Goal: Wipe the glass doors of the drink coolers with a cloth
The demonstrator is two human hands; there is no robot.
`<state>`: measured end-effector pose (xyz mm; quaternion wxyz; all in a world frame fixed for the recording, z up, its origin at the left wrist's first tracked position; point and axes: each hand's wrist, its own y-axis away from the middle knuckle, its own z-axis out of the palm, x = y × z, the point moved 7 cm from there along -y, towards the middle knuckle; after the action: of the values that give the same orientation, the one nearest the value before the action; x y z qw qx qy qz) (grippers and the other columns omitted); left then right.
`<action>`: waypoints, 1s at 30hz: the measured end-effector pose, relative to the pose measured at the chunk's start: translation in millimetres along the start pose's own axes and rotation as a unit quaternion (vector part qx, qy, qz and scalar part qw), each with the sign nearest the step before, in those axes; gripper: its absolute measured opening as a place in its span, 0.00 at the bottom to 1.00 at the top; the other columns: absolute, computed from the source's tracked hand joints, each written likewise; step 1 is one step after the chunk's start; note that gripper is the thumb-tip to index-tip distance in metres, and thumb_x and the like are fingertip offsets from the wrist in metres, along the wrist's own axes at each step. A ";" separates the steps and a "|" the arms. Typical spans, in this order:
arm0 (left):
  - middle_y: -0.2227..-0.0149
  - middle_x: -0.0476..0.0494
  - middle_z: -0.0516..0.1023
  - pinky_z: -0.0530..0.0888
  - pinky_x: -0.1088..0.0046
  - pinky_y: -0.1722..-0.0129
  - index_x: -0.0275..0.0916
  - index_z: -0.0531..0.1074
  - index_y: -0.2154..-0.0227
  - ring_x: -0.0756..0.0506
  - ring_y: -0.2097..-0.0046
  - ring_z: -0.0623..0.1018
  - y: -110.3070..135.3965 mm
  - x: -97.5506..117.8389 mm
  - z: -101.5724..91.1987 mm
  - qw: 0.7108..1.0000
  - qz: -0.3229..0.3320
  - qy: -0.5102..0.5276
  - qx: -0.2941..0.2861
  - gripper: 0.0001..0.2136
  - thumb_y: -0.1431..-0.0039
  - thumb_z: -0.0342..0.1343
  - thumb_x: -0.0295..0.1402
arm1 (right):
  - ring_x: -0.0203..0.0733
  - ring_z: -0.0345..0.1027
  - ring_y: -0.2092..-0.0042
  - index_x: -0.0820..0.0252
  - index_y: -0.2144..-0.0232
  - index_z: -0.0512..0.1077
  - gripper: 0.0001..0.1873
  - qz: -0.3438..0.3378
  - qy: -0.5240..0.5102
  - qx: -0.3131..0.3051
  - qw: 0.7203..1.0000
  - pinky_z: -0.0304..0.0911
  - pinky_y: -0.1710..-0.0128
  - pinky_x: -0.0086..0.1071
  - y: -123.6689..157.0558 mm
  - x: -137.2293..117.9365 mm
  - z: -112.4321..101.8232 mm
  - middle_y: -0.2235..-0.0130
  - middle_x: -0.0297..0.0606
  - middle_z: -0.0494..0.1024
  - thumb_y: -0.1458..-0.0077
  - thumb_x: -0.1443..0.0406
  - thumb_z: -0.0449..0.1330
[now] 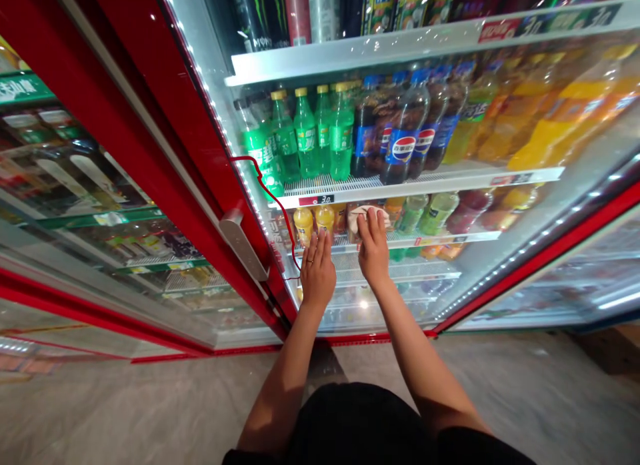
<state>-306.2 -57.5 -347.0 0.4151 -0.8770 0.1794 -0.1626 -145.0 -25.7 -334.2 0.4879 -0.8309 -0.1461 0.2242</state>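
The person's left hand [317, 273] and right hand [373, 248] are both raised to the glass door [360, 305] of a red-framed drinks cooler, side by side and just apart. The left-hand fingers [320, 246] are open, extended and slightly spread, gripping nothing, and sit directly below 2 small yellow juice bottles [313, 224]. The right-hand fingers [367, 226] extend upward, their tips on a pale cloth-like item [369, 216]. Whether they grip it cannot be determined, nor whether the item lies against the glass or on the shelf behind it. A low shelf [400, 240] carries those bottles, and a price strip reading 3.0 [316, 200] marks the shelf above. That shelf holds green soda bottles [306, 135] at left, Pepsi bottles [404, 148] at centre and large orange drink bottles [565, 118] at right. Monster cans [253, 15] stand on the top shelf. A silver door handle [243, 245] is mounted left of the left hand, and a thin red cable [267, 198] curves beside it. A second cooler door [75, 185] stands further left, above a grey floor [150, 412].
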 end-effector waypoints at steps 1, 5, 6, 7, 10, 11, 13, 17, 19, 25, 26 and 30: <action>0.23 0.40 0.58 0.57 0.58 0.21 0.44 0.32 0.20 0.42 0.22 0.56 -0.6 3.0 0.0 1.000 0.003 -0.001 0.006 0.41 0.28 0.45 0.19 | 0.53 0.32 0.19 0.34 0.21 0.35 0.47 0.003 0.001 -0.003 1.000 0.52 0.22 0.63 -3.1 -2.0 1.7 0.19 0.26 0.44 0.31 0.78 0.44; 0.22 0.41 0.56 0.55 0.59 0.21 0.44 0.32 0.20 0.43 0.22 0.55 -2.1 13.7 2.4 1.000 0.026 0.000 0.014 0.42 0.28 0.46 0.19 | 0.48 0.34 0.19 0.35 0.21 0.36 0.46 -0.040 -0.017 -0.045 0.998 0.54 0.22 0.56 1.8 -10.3 13.5 0.20 0.26 0.49 0.31 0.78 0.43; 0.22 0.41 0.56 0.55 0.59 0.21 0.44 0.32 0.20 0.43 0.22 0.55 -2.4 15.5 3.6 1.000 0.029 0.002 0.012 0.42 0.28 0.47 0.19 | 0.46 0.36 0.19 0.36 0.21 0.38 0.46 -0.053 -0.018 -0.060 0.997 0.55 0.22 0.54 6.6 -9.2 15.4 0.21 0.27 0.52 0.31 0.78 0.43; 0.22 0.41 0.56 0.55 0.59 0.21 0.45 0.31 0.20 0.43 0.22 0.55 -2.6 16.8 4.7 1.000 0.029 0.004 0.009 0.42 0.29 0.47 0.19 | 0.45 0.38 0.20 0.37 0.21 0.40 0.45 -0.059 -0.017 -0.071 0.996 0.56 0.22 0.53 11.5 -6.1 15.9 0.21 0.28 0.54 0.31 0.78 0.43; 0.22 0.41 0.56 0.56 0.57 0.21 0.45 0.31 0.21 0.42 0.22 0.56 -3.8 19.5 7.4 1.000 0.019 0.005 0.000 0.42 0.29 0.46 0.18 | 0.47 0.39 0.20 0.40 0.21 0.41 0.45 -0.034 -0.004 -0.066 0.997 0.55 0.23 0.55 20.2 11.5 9.4 0.21 0.31 0.55 0.32 0.79 0.43; 0.22 0.41 0.57 0.56 0.57 0.21 0.45 0.31 0.21 0.42 0.22 0.56 -4.4 20.6 7.8 1.000 0.015 0.004 0.000 0.42 0.29 0.46 0.18 | 0.48 0.38 0.20 0.39 0.21 0.39 0.46 -0.015 -0.002 -0.056 0.998 0.54 0.23 0.57 20.0 17.5 6.0 0.21 0.31 0.52 0.32 0.79 0.42; 0.23 0.41 0.57 0.57 0.57 0.21 0.45 0.31 0.21 0.42 0.22 0.57 -5.5 23.9 8.1 1.000 0.014 0.001 0.002 0.42 0.29 0.46 0.18 | 0.51 0.35 0.20 0.38 0.21 0.36 0.47 0.018 -0.004 -0.038 0.999 0.51 0.23 0.61 15.6 25.5 0.6 0.20 0.30 0.47 0.32 0.79 0.43; 0.23 0.41 0.57 0.58 0.56 0.21 0.44 0.33 0.20 0.42 0.22 0.56 -7.5 31.7 8.7 1.000 0.012 0.002 0.013 0.41 0.28 0.45 0.19 | 0.54 0.32 0.20 0.36 0.21 0.32 0.49 0.035 -0.017 -0.046 0.998 0.46 0.22 0.64 5.3 25.5 2.6 0.19 0.29 0.43 0.32 0.79 0.44; 0.22 0.42 0.56 0.57 0.56 0.21 0.44 0.33 0.20 0.41 0.22 0.56 -8.0 35.2 11.2 1.000 0.006 0.006 0.006 0.41 0.28 0.45 0.19 | 0.52 0.34 0.20 0.36 0.22 0.34 0.48 0.016 -0.024 -0.070 0.997 0.48 0.22 0.61 7.6 24.0 6.2 0.20 0.28 0.47 0.32 0.79 0.44; 0.21 0.44 0.51 0.57 0.53 0.21 0.45 0.32 0.20 0.41 0.21 0.52 -7.1 48.9 20.9 0.999 0.002 0.020 -0.029 0.41 0.29 0.43 0.18 | 0.47 0.38 0.20 0.36 0.22 0.36 0.49 -0.039 -0.025 -0.093 0.995 0.55 0.23 0.55 26.5 39.3 -6.4 0.21 0.29 0.53 0.34 0.82 0.43; 0.21 0.44 0.51 0.57 0.53 0.21 0.45 0.32 0.20 0.41 0.21 0.52 -7.0 51.6 22.2 0.999 0.000 0.016 -0.032 0.41 0.29 0.43 0.18 | 0.47 0.36 0.20 0.36 0.22 0.35 0.50 -0.031 -0.022 -0.081 0.996 0.54 0.22 0.56 25.1 43.6 -11.5 0.21 0.28 0.50 0.34 0.82 0.42; 0.21 0.44 0.51 0.57 0.54 0.21 0.45 0.31 0.20 0.42 0.21 0.52 -7.4 66.8 25.3 1.000 -0.003 0.005 -0.030 0.41 0.28 0.43 0.19 | 0.51 0.31 0.20 0.34 0.22 0.31 0.51 -0.013 -0.015 -0.050 0.999 0.51 0.22 0.59 5.3 48.8 -24.3 0.20 0.26 0.43 0.33 0.82 0.43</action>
<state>-234.9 -66.2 -347.3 0.3876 -0.8886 0.1837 -0.1628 -90.5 -23.8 -339.8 0.4465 -0.8489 -0.1747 0.2226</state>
